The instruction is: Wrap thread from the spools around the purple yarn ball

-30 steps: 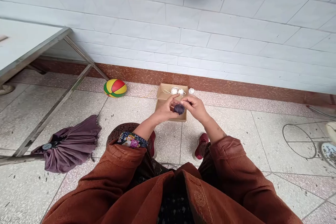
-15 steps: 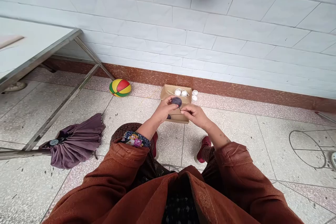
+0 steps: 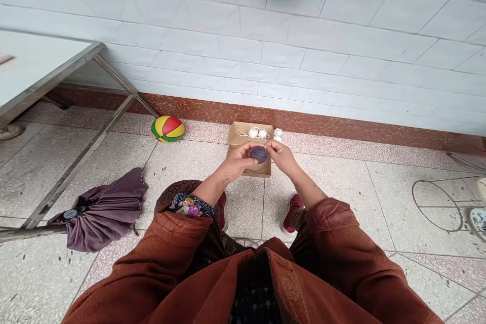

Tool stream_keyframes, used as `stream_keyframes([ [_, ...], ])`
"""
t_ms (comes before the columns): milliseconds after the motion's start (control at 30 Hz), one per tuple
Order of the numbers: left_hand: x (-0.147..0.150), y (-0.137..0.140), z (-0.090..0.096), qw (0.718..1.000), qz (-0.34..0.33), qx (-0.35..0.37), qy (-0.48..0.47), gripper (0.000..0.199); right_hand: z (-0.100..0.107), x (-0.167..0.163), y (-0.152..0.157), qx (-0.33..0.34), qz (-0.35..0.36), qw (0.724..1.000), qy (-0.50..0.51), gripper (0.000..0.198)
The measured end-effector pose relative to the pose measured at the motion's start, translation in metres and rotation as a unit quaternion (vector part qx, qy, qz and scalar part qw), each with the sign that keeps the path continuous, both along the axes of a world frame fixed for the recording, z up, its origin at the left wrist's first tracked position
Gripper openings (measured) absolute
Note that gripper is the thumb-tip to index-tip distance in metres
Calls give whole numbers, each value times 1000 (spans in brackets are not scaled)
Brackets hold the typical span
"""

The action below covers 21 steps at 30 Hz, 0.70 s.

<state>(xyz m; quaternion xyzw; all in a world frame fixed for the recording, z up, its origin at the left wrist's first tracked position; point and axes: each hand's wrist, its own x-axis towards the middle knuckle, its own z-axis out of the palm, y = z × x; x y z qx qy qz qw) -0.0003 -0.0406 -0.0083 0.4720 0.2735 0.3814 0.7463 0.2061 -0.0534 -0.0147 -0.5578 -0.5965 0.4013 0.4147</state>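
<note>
In my left hand [image 3: 240,158] is a dark purple-grey ball of yarn [image 3: 258,154], gripped between thumb and fingers. My right hand [image 3: 281,156] is closed in a pinch at the ball's upper right side, with its fingertips on the yarn strand, mostly hidden there. Below both hands an open cardboard box [image 3: 250,125] lies on the floor, and a dark strand crosses its near part. White yarn balls [image 3: 253,132] sit in the far part of the box. More white balls [image 3: 278,132] rest on the floor just right of it.
A striped ball [image 3: 167,128] lies by the wall, near a metal-framed table [image 3: 56,55] on the left. A folded purple umbrella [image 3: 108,212] is on the floor. To the right stands a thin wire ring frame [image 3: 436,206].
My right hand has moved up and in against the yarn ball, which now shows a rounder side. The whole view has shifted slightly.
</note>
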Motion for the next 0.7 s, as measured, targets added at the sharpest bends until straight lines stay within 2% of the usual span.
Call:
stream_keyframes([
  [100, 1, 5, -4, 996, 62, -63, -27, 46, -5, 0, -7, 7, 9, 999, -36, 28],
  [200, 2, 9, -9, 991, 100, -83, -35, 43, -4, -1, -16, 23, 33, 997, -63, 26],
  [300, 3, 10, -12, 987, 141, -80, -10, 42, 3, 0, -22, 53, 78, 993, -72, 26],
  [400, 4, 10, -14, 983, 165, -34, 70, 43, 12, 0, -24, 97, 129, 984, -73, 23],
  [467, 5, 8, -14, 981, 144, 9, 130, 47, 18, 1, -22, 116, 134, 982, -68, 21],
  [533, 6, 5, -14, 983, 92, 42, 152, 50, 22, 1, -17, 122, 109, 985, -60, 19],
  [600, 7, 2, -12, 990, 41, 60, 123, 55, 22, 2, -12, 116, 64, 990, -44, 21],
  [700, 8, -3, -7, 997, -26, 61, 45, 74, 16, 4, -8, 80, 17, 997, 9, 29],
])
